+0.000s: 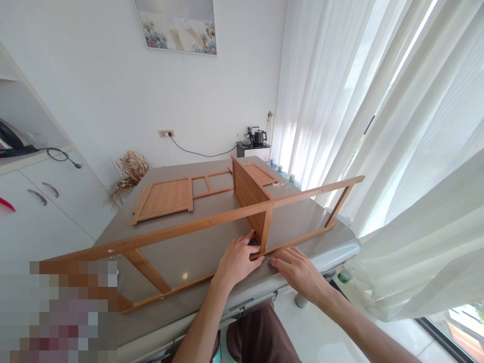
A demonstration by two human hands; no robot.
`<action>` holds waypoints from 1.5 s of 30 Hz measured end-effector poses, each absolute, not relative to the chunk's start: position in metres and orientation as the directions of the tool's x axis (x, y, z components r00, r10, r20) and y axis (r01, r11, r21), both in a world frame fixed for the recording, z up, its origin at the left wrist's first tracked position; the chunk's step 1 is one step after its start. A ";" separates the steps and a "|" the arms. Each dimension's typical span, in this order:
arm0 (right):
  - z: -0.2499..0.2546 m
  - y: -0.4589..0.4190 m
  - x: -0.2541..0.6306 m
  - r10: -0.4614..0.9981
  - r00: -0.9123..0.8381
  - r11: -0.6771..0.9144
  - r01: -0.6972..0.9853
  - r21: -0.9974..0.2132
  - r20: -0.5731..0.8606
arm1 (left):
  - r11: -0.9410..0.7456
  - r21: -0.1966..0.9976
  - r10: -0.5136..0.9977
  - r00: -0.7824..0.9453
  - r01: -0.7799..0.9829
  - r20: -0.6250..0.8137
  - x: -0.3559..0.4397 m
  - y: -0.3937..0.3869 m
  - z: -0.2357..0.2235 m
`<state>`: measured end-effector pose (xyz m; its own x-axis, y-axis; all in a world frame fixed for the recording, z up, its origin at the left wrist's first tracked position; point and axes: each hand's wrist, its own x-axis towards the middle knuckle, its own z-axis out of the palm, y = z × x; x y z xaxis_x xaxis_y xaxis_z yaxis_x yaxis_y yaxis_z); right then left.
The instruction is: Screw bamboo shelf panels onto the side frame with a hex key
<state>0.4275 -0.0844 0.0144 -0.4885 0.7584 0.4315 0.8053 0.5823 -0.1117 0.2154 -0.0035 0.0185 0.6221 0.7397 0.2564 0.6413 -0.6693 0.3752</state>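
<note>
a light-brown wooden frame (189, 228) stands on its long side at the near edge of the desk (215, 252), its upper rail running from the lower left up toward the right and its lower rail (191, 285) resting on the desktop. a wooden panel (249, 194) stands upright across it, reaching from the frame's middle post (265, 227) back over the desk. the left hand (240, 257) is at the foot of that post, its fingers partly curled and spread, thumb on the near side and fingertips on the inner side, taking hold of the frame at the joint. the right hand (297, 267) is just beside it, fingers bent and drawn nearly together at a tiny thin piece (267, 258) by the lower rail; whether they pinch it, i cannot tell. behind the frame, a flat panelled section (166, 199) lies on the left of the desk, and another flat panel (260, 174) lies beyond the upright one. past the far end are a dried plant (130, 169), a small stand (252, 151) with a black kettle (260, 137), and some bottles (280, 169). a painting (177, 27) hangs on the white wall, pale curtains (333, 91) fall on the right, and a white cabinet (41, 217) is on the left.
</note>
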 end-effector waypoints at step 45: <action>0.031 -0.080 0.418 0.707 -0.581 0.555 0.809 0.192 0.403 | -0.691 0.356 0.722 0.629 0.629 0.288 0.215 -0.002 0.015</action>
<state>0.4179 -0.0796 0.0310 -0.5805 0.7075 0.4031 0.8095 0.5549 0.1917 0.2151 -0.0023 0.0154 0.6290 0.7219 0.2884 0.6294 -0.6907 0.3561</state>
